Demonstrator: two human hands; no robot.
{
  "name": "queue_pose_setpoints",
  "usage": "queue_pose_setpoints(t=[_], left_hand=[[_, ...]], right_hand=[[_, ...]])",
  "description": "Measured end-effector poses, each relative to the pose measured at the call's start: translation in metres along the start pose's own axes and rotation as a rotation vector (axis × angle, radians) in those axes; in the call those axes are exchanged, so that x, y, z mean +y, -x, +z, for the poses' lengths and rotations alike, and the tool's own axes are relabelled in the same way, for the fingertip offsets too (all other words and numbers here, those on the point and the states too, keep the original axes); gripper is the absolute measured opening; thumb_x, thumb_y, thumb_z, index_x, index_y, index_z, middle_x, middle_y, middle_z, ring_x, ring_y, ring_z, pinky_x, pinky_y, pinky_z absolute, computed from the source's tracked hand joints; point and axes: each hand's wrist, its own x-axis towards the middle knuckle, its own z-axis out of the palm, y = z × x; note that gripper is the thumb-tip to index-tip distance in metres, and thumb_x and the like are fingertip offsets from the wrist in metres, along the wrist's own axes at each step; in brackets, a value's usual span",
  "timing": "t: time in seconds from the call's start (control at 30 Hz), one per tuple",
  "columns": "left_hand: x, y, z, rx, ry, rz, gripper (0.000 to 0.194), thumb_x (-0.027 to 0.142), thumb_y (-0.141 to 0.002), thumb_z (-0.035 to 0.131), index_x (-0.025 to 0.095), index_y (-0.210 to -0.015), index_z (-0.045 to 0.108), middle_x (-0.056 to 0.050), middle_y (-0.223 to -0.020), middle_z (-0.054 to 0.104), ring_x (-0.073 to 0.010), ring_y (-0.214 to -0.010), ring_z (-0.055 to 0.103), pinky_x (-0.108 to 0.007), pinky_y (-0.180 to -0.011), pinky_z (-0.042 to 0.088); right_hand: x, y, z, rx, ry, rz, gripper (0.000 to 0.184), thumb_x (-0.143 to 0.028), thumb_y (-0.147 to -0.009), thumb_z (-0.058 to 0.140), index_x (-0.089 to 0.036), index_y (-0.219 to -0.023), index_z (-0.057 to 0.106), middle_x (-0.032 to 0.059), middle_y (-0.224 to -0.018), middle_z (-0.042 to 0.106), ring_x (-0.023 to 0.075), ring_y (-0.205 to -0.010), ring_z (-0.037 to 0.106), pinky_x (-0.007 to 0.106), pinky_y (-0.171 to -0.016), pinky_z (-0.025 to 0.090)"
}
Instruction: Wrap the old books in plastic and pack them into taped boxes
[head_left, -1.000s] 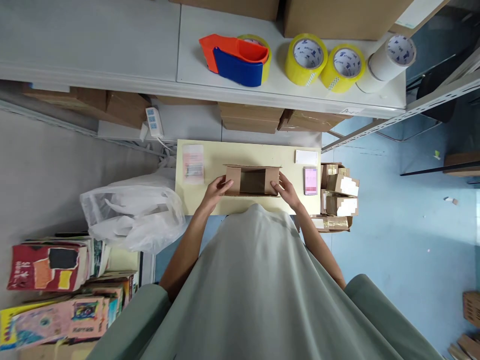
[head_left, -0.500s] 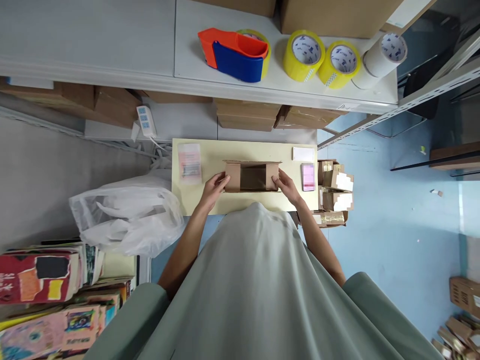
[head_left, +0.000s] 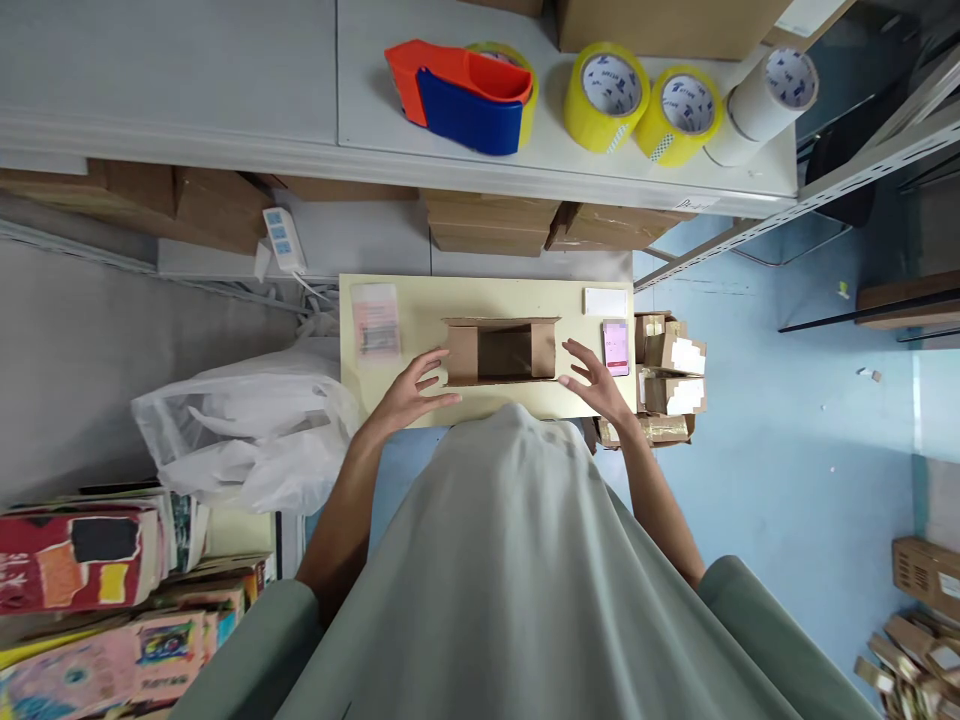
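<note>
A small open cardboard box (head_left: pixel 501 351) stands on the pale yellow table (head_left: pixel 480 300), flaps up. My left hand (head_left: pixel 411 388) hovers just left of the box, fingers spread, holding nothing. My right hand (head_left: pixel 592 377) hovers just right of it, fingers apart and empty. Neither hand touches the box.
A plastic-wrapped paper (head_left: pixel 376 322) lies at the table's left. A white card (head_left: pixel 604 301) and a pink phone (head_left: pixel 615 346) lie at its right. Small boxes (head_left: pixel 671 376) are stacked beside the table. A tape dispenser (head_left: pixel 461 92) and tape rolls (head_left: pixel 607 84) sit on the shelf. White bag (head_left: pixel 247 430) and books (head_left: pixel 82 560) at left.
Both hands let go of the box's ends and pulled back toward me with fingers opening. The box stays in place on the table.
</note>
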Motion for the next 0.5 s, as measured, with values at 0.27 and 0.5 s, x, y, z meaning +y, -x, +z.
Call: queue_pose_setpoints(t=[0.27, 0.5], left_hand=[[0.008, -0.013, 0.013, 0.048, -0.064, 0.022, 0.073, 0.072, -0.076, 0.093, 0.028, -0.131, 0.076, -0.013, -0.153, 0.068, -0.0350, -0.141, 0.067, -0.047, -0.113, 0.063], [0.008, -0.031, 0.022, 0.269, -0.206, -0.064, 0.076, 0.065, -0.078, 0.095, 0.023, -0.136, 0.070, -0.013, -0.127, 0.077, -0.0297, -0.104, 0.078, -0.044, -0.096, 0.066]], right_hand=[[0.004, -0.020, 0.009, -0.108, 0.150, 0.011, 0.098, -0.076, -0.076, 0.096, -0.039, -0.162, 0.065, 0.0127, -0.165, 0.055, 0.0386, -0.154, 0.057, 0.062, -0.132, 0.048], [0.010, -0.032, 0.022, 0.096, 0.116, 0.047, 0.070, -0.081, -0.092, 0.076, -0.029, -0.138, 0.075, 0.0132, -0.133, 0.076, 0.0334, -0.115, 0.078, 0.057, -0.106, 0.068]])
